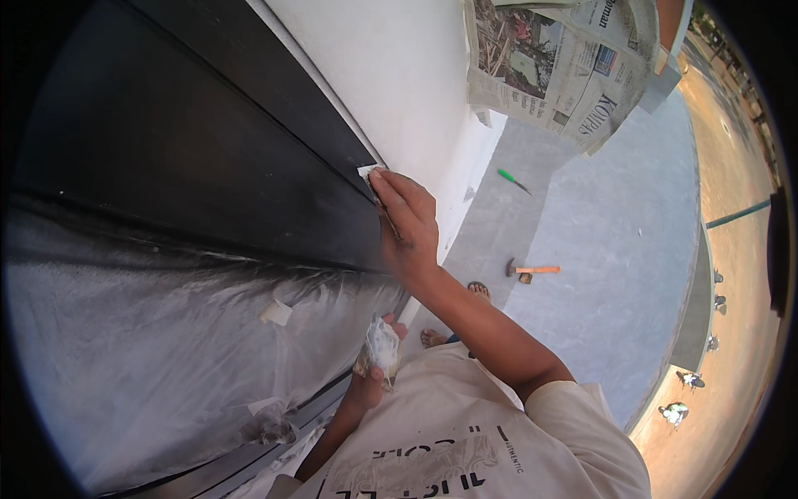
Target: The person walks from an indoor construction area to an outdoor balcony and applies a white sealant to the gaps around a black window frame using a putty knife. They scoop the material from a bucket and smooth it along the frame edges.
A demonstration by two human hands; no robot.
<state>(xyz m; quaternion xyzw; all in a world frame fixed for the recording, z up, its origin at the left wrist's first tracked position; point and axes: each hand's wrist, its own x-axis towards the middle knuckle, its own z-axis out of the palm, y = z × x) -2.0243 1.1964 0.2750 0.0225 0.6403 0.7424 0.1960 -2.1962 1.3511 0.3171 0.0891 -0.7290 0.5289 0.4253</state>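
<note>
My right hand [409,218] is closed on a small flat piece with a whitish end [368,171]; its kind is mostly hidden by the fingers. That end touches the edge of a black panel [208,158], where it meets the white wall [399,75]. Lower down, my left hand [370,384] is wrapped round a clear plastic bag [382,345] with white stuff in it. The bag is close to my shirt and beside clear plastic sheeting [199,333] that covers the lower part of the black surface.
Newspaper sheets [565,66] hang at the upper right. On the grey floor [615,241] lie a hammer [536,269] with a wooden handle and a green-handled tool [514,180]. My sandalled feet [432,338] stand by the wall. Parked motorbikes [675,413] show beyond the floor's edge.
</note>
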